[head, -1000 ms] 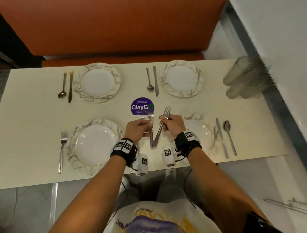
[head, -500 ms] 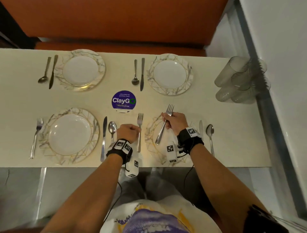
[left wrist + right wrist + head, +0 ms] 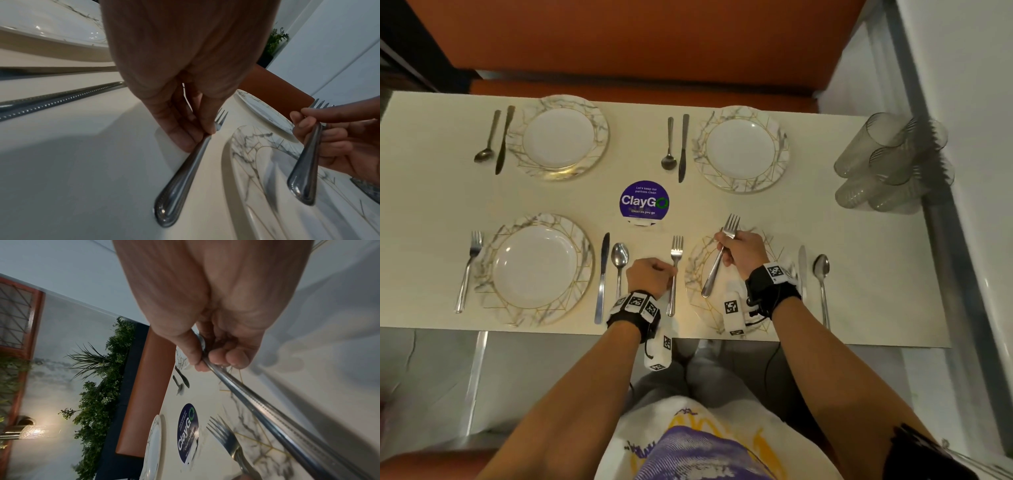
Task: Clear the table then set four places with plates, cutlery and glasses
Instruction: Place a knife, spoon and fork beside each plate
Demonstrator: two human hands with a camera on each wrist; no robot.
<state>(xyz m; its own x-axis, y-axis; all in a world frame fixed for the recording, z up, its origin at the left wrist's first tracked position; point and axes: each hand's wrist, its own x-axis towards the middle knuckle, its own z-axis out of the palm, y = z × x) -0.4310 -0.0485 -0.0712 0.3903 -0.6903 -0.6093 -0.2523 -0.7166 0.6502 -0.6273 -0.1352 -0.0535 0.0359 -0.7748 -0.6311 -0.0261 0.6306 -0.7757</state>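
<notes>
Four marbled white plates are laid out on the cream table (image 3: pixel 876 274). My left hand (image 3: pixel 671 272) pinches the neck of a fork (image 3: pixel 674 291) that lies flat on the table just left of the near-right plate (image 3: pixel 693 274). The left wrist view shows my left hand (image 3: pixel 203 134) pinching that fork (image 3: pixel 180 178), whose handle is down on the table. My right hand (image 3: pixel 726 246) grips a second fork (image 3: pixel 717 263) above that plate, tines pointing away. In the right wrist view my right hand (image 3: pixel 205 360) is wrapped round the handle of this fork (image 3: pixel 257 404).
Several clear glasses (image 3: pixel 890 164) are clustered at the table's far right by the wall. Each far plate (image 3: pixel 739 149) has a knife and spoon to its left. The near-left plate (image 3: pixel 534 267) has a fork, knife and spoon beside it. A purple ClayGo sticker (image 3: pixel 643 200) marks the centre.
A second ago both hands held their forks together between the near plates. The left fork now lies on the table beside the near-right plate, and the right hand has moved over that plate.
</notes>
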